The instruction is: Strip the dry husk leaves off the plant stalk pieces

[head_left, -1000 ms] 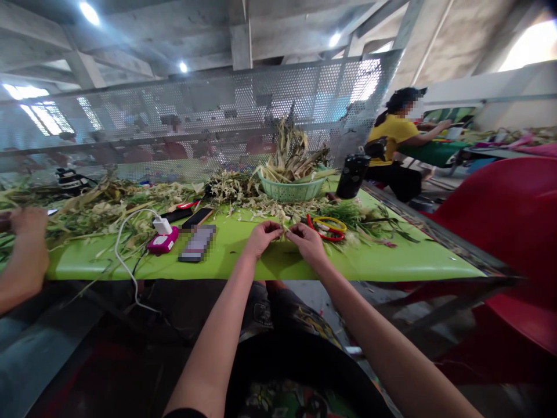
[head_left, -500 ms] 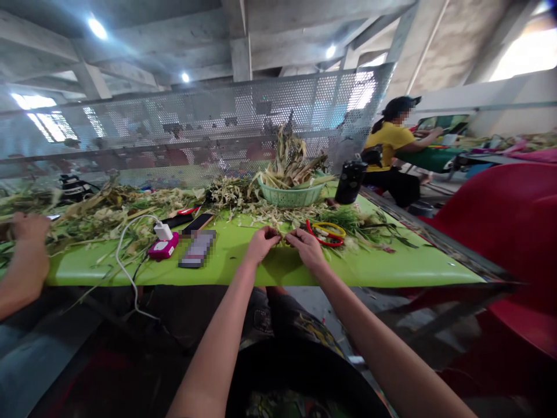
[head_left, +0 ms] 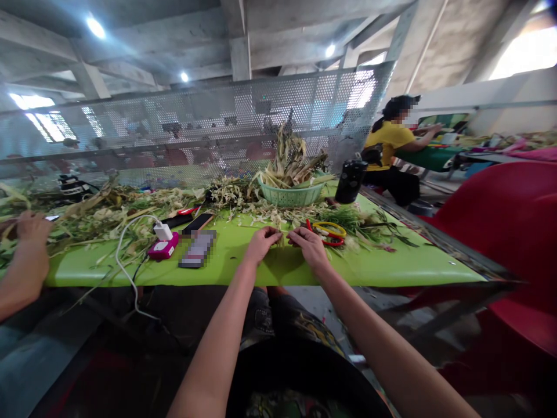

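My left hand [head_left: 263,245] is in a pinch at the table's front, fingertips closed on a thin, pale green-brown plant strip [head_left: 281,237]. Facing it across a small gap, my right hand [head_left: 310,246] also pinches; whatever lies between its fingertips is too small to make out. Just beyond the right hand lies a tool with red and yellow looped handles [head_left: 333,231], resting among green stems. Behind both hands stands a light green plastic basket [head_left: 290,197] heaped with dried corn husks [head_left: 289,157]. Husk scraps [head_left: 265,216] are scattered in front of it.
A phone [head_left: 198,249], a magenta power adapter [head_left: 163,247] with a white cable and a darker phone [head_left: 199,223] lie left on the green table [head_left: 391,270]. A black bottle [head_left: 350,181] stands right. Another person's hand [head_left: 32,229] works at far left. A red chair [head_left: 500,215] is at right.
My right hand has drawn slightly right, widening the gap between my fingertips. The co-worker's hand at far left has shifted a little. The basket and phones stay put.
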`<state>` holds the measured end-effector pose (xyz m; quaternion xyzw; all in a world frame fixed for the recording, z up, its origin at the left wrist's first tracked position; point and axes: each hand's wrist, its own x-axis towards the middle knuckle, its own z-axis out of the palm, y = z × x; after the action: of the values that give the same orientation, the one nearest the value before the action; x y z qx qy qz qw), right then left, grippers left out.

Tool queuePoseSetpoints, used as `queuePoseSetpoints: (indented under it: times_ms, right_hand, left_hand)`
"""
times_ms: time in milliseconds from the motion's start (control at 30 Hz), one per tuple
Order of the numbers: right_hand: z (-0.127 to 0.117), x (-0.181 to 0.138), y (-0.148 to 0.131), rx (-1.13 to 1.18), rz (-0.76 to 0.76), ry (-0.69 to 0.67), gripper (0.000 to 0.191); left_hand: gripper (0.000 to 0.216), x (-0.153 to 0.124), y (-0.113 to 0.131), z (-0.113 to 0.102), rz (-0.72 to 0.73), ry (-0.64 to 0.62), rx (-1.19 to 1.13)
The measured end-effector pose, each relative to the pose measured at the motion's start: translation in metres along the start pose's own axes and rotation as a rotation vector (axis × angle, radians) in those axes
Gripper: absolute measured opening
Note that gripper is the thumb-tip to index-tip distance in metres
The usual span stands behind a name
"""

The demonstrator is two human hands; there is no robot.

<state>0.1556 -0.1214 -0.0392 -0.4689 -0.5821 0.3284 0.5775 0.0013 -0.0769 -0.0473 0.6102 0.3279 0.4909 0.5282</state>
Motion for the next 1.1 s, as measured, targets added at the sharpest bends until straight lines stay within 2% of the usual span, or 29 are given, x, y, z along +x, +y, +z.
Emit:
queuePoseSetpoints:
  times_ms: [267, 533, 767, 1100]
  right_hand:
    - [0.000, 0.001, 0.007, -0.086, 0.016, -0.091, 0.030]
    - [0.000, 0.002, 0.005, -0.057, 0.031, -0.076, 0.032]
    - [-0.001, 0.001, 0.004, -0.047, 0.041, -0.104, 0.034]
    - [-0.001, 0.000, 0.000, 0.013, 0.022, -0.002, 0.037]
  left_hand:
    - [0.027, 0.002, -0.002, -0.002, -0.008, 0.032, -0.043]
    - [0.020, 0.000, 0.000, -0.003, 0.009, 0.095, 0.018]
    - [0.030, -0.004, 0.010, 0.000, -0.046, 0.043, -0.064]
    - [0.029, -0.001, 0.006, -0.004, -0.033, 0.192, -0.050]
